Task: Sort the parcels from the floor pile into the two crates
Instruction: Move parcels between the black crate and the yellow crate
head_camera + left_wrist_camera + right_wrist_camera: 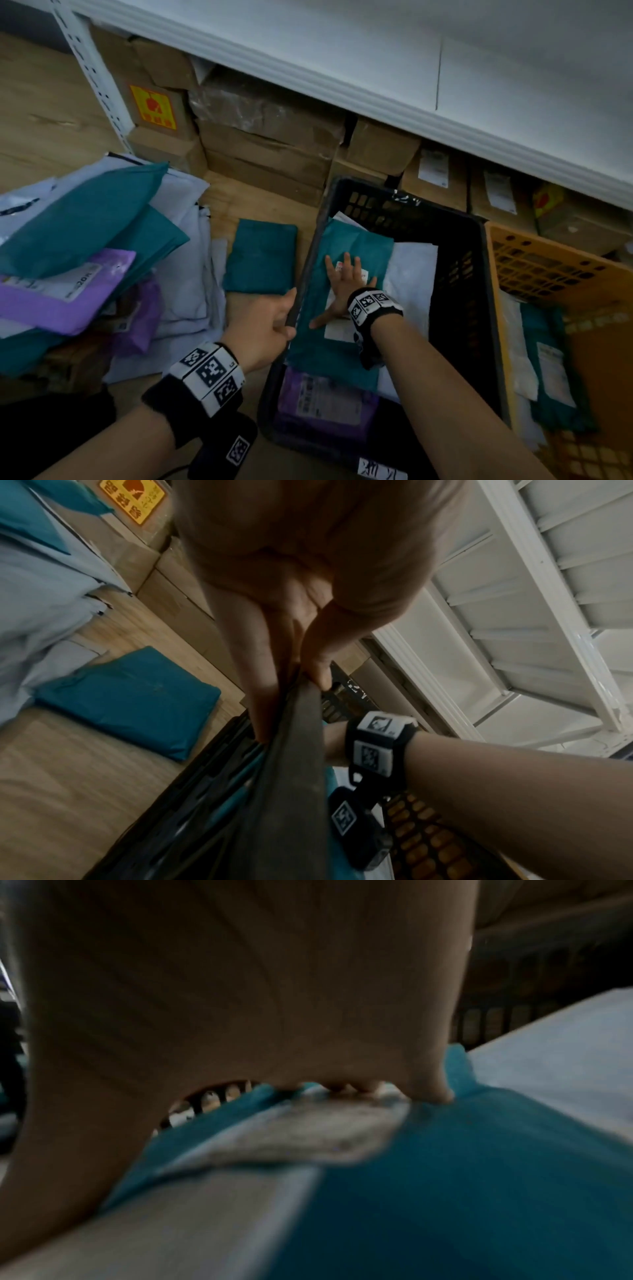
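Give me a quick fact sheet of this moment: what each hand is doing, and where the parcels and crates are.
left hand: grips the black crate by its near-left rim
right hand: pressed flat, fingers spread, on the teal parcel in that crate
orange crate: right of the black one, parcels inside
floor pile: teal, white and purple parcels, left
lone teal parcel: on the floor between pile and crate

Teal parcel (346, 240) in black crate (459, 260), beside orange crate (534, 260).
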The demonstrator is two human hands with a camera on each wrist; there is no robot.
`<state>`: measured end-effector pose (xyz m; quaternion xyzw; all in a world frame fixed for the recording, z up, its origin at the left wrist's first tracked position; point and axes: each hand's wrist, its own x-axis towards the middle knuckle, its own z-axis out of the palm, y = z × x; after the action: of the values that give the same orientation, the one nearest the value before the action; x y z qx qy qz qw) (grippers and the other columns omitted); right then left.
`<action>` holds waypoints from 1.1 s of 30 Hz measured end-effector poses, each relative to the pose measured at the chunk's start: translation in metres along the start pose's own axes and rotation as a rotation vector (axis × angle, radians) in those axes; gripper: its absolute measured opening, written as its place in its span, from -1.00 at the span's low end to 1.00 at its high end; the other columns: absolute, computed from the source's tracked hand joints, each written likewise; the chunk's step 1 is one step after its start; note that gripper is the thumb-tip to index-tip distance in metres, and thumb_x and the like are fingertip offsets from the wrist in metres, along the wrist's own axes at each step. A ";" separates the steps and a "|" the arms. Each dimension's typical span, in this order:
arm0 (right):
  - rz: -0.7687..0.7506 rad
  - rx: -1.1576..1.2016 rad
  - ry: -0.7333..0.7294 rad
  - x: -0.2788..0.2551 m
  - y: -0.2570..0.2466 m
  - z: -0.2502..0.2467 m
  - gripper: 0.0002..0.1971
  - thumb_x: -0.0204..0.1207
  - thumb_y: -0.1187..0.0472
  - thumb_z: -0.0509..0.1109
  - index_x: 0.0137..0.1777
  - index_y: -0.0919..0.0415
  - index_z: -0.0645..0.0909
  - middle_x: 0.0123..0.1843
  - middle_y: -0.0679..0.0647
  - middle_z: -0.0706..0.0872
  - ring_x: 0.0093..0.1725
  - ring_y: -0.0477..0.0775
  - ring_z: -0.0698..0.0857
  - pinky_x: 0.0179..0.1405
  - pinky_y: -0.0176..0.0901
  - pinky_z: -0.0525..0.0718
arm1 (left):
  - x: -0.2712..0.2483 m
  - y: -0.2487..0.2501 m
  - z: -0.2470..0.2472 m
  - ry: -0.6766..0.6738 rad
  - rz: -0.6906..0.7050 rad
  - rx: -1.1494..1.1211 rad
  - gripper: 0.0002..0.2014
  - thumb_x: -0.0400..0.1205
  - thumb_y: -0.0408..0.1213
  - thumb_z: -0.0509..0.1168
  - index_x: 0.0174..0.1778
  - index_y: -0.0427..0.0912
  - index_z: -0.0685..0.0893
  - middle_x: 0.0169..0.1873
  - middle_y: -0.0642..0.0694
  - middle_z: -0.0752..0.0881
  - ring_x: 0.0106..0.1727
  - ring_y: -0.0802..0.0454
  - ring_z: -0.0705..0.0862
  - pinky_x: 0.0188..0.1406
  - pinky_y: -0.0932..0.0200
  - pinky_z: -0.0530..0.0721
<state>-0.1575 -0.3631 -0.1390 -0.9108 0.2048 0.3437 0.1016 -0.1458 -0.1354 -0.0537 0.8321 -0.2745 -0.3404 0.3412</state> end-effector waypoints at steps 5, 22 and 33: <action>-0.002 -0.003 0.048 0.013 0.001 0.016 0.56 -0.04 -0.57 0.58 0.70 -0.19 -0.49 0.68 0.04 -0.64 0.66 0.26 -0.58 0.54 0.68 -0.33 | 0.000 -0.002 0.004 -0.012 -0.039 -0.015 -0.33 0.69 -0.39 0.27 0.69 -0.08 0.15 0.56 -0.01 0.43 0.56 0.08 0.40 0.36 0.38 0.39; -0.211 0.310 0.430 -0.083 -0.036 -0.040 -0.36 0.79 0.08 0.18 0.78 0.14 0.01 0.82 0.15 -0.10 0.79 0.13 -0.11 0.75 0.16 -0.05 | -0.014 -0.021 0.006 -0.008 0.036 -0.349 -0.44 0.67 -0.41 0.30 0.62 -0.20 0.34 0.51 -0.17 0.50 0.54 -0.03 0.46 0.51 0.03 0.47; -0.584 -0.170 0.345 -0.110 -0.139 -0.003 -0.53 0.80 0.00 0.11 0.66 0.08 0.35 0.77 -0.01 0.23 0.78 -0.06 0.01 0.74 0.20 -0.23 | -0.033 -0.136 -0.118 0.662 -0.198 0.012 -0.78 0.62 -0.44 0.26 0.10 -0.31 0.77 0.13 -0.28 0.76 0.21 -0.23 0.69 0.29 -0.03 0.57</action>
<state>-0.1688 -0.2063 -0.0569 -0.9808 -0.0796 0.1571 0.0836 -0.0469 0.0159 -0.0809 0.9220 -0.0685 -0.0818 0.3723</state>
